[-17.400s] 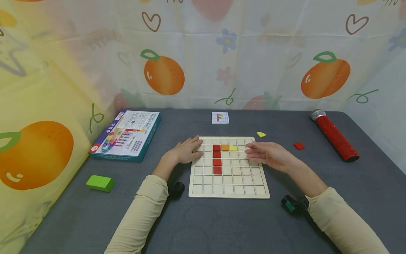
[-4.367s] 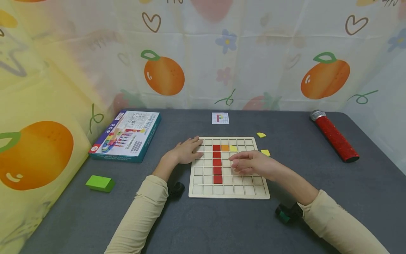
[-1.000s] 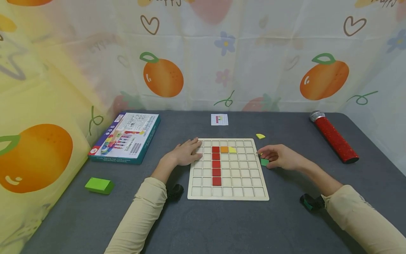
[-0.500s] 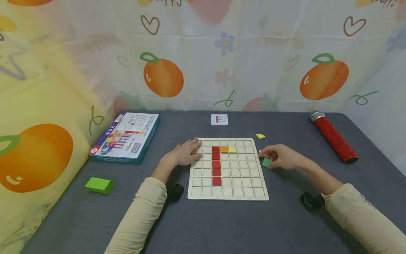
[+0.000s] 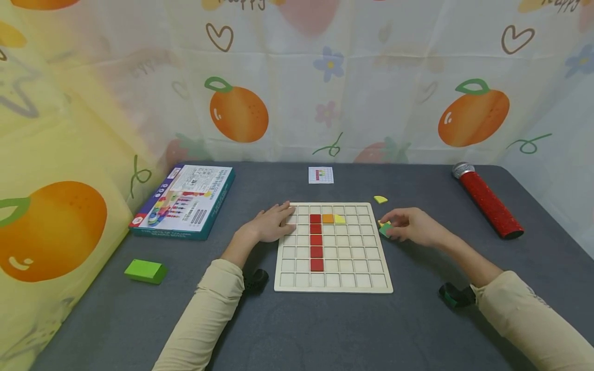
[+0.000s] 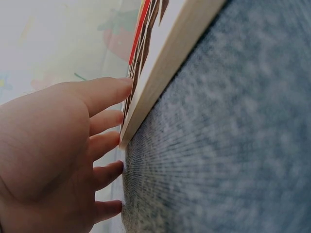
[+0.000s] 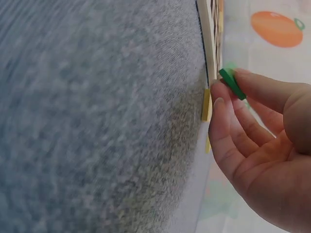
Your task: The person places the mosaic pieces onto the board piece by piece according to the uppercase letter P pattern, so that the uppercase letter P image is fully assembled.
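Your right hand [image 5: 413, 226] has a pinching grip on a green tile [image 5: 385, 230], lifted off the grey surface [image 5: 325, 330] just right of the wooden grid board [image 5: 333, 284], near a yellow tile [image 7: 206, 104]. Your left hand [image 5: 269, 224] rests flat, fingers straight, on the board's left edge.

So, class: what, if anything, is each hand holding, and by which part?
Right hand pinches a green tile by its faces; left hand holds nothing.

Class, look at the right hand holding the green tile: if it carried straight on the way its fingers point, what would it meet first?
Probably the wooden grid board. The right hand pinches the green tile beside the board's right edge, fingers pointing left at it. A yellow tile lies by that edge too; depth is unclear, so it might come first.
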Motion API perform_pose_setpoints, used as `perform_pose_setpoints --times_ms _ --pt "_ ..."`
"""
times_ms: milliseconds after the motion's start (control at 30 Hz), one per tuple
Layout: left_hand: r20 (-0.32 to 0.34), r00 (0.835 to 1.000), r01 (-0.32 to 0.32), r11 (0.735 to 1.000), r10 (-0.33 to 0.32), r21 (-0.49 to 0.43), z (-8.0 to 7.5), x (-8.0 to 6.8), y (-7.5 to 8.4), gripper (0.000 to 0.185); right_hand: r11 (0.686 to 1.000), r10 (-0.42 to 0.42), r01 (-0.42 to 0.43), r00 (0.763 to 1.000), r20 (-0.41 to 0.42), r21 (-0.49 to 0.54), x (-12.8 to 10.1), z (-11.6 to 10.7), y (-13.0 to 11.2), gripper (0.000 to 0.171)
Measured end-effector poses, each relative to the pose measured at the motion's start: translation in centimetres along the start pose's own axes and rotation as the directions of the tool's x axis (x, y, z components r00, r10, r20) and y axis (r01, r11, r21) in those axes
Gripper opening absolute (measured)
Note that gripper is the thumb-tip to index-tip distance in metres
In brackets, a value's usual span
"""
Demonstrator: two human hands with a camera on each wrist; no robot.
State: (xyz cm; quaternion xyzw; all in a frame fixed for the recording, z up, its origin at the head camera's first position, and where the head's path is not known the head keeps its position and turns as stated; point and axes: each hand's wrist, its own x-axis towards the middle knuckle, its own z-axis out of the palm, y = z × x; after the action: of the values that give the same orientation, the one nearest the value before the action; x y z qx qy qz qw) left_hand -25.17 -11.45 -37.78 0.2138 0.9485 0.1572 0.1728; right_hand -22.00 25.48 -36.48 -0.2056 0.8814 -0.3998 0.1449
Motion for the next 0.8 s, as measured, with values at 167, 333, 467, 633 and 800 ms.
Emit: perform_pose_setpoints --times_ms 167,333,467,633,800 --pt "-0.006 1.000 -0.002 1.000 0.002 -0.004 0.0 0.0 0.0 0.064 0.998 0.022 -0.021 0.999 -0.024 0.057 0.2 0.2 -0.3 0.029" --pt "-0.004 1.000 -0.001 1.000 0.001 0.002 0.0 0.1 -0.1 0.064 0.986 0.062 -0.057 0.998 -0.027 0.155 0.4 0.6 -0.6 0.033" --pt "0.000 1.000 -0.002 1.000 0.002 0.009 0.1 0.1 -0.1 0.064 0.972 0.095 -0.089 0.995 -0.016 0.216 0.7 1.0 -1.0 0.037" --pt "-0.001 1.000 0.000 1.000 0.000 0.006 0.1 0.1 0.0 0.064 0.955 0.128 -0.121 0.992 -0.006 0.272 1.0 1.7 -1.7 0.040" --pt "-0.007 1.000 0.006 1.000 -0.006 0.013 0.2 0.1 -0.1 0.064 0.946 0.125 -0.122 0.992 0.010 0.301 1.7 2.5 -2.2 0.040"
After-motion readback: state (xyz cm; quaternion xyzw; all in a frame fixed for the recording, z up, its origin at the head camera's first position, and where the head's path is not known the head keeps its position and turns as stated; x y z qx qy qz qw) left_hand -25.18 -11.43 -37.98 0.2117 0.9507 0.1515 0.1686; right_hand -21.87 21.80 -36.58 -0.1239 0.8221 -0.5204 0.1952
